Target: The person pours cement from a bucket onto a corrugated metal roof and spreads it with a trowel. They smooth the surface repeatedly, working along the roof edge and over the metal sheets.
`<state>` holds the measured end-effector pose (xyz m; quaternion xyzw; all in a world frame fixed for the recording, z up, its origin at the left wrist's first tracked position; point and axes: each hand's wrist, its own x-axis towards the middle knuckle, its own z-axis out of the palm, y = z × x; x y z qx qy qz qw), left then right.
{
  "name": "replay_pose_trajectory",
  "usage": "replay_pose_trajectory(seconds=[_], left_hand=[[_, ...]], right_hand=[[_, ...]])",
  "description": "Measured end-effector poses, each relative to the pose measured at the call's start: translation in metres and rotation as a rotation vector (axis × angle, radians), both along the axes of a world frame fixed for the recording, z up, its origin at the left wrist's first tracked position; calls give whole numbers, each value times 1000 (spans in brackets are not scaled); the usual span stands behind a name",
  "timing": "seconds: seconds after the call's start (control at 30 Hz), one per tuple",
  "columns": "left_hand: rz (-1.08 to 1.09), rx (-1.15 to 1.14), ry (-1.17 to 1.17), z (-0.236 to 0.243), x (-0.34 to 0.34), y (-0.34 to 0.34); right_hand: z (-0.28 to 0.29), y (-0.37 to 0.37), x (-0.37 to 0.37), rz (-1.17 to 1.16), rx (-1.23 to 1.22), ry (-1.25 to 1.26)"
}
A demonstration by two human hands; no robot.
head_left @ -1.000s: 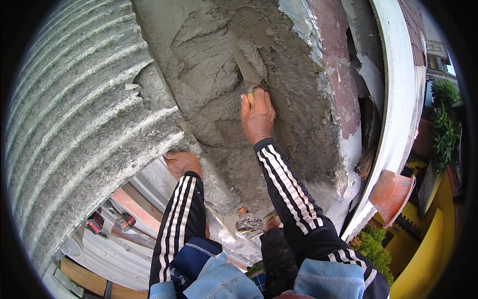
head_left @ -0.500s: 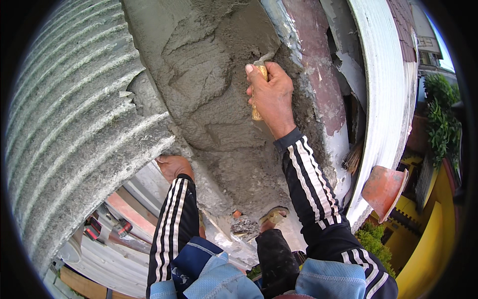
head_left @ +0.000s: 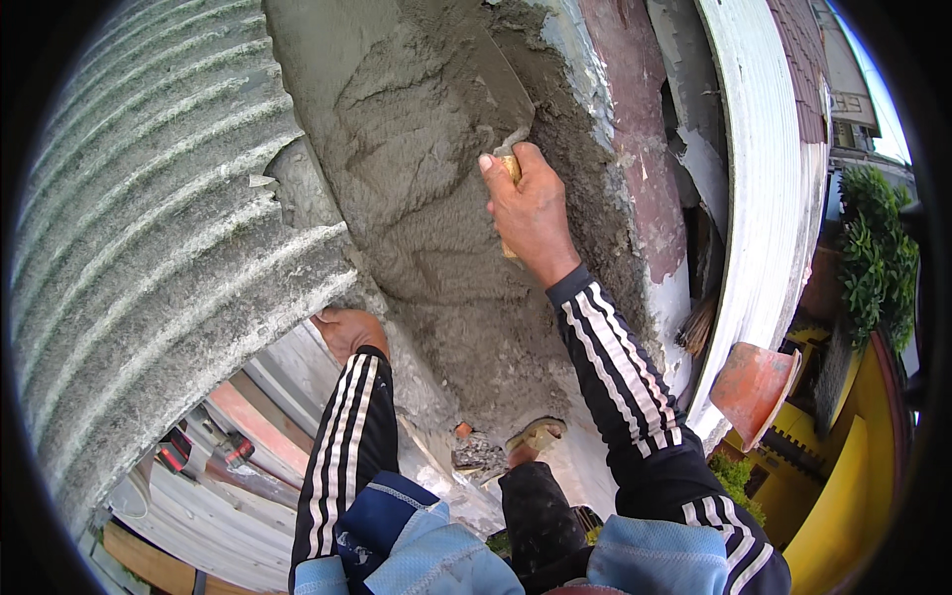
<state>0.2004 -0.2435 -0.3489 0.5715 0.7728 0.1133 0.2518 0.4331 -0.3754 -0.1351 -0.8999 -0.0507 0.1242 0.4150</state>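
Note:
Wet grey mortar (head_left: 397,188) covers the sloping strip in front of me, smooth at the far left and ridged elsewhere. My right hand (head_left: 535,208) is closed around the wooden handle of a trowel (head_left: 504,87), thumb laid along the top. Its mortar-smeared blade lies on the mortar, pointing away from me. My left hand (head_left: 354,332) is at the broken lower edge of a grey corrugated roofing sheet (head_left: 178,218). The sheet's edge hides its fingers, so their grip does not show.
A peeling maroon-and-white ledge (head_left: 635,139) borders the mortar on the right, with a white corrugated sheet (head_left: 764,188) beyond. An orange bucket (head_left: 752,392) sits at the lower right. My foot (head_left: 535,436) stands on the strip's near end. Red-and-black tools (head_left: 177,448) lie lower left.
My right hand has drawn the trowel left, off the right-hand border, and more of the blade now shows. My left hand stays at the sheet's edge. The view has shifted slightly.

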Motion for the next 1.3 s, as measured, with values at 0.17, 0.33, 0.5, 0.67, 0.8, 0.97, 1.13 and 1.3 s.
replay_pose_trajectory(seconds=[0.17, 0.33, 0.5, 0.67, 0.8, 0.97, 1.13, 1.3], left_hand=[[-30, -5, 73, -11, -6, -1], [15, -29, 100, -12, -1, 0], [-46, -76, 152, 15, 6, 3], [0, -115, 101, 30, 11, 1], [3, -53, 124, 22, 11, 2], [12, -21, 155, 12, 8, 3], [25, -19, 153, 9, 8, 4], [26, -76, 136, 12, 9, 5]], right_hand=[[7, -1, 33, -60, 135, -129], [-12, -27, -41, -83, 150, -195], [-115, 16, -78, 68, 7, 91], [-188, 14, -76, -38, -212, -29], [-179, -8, -68, -135, -177, -163], [-118, -35, -65, -95, -125, -233], [-72, -62, -73, -132, 28, -138], [-34, -110, -116, -179, 57, -56]])
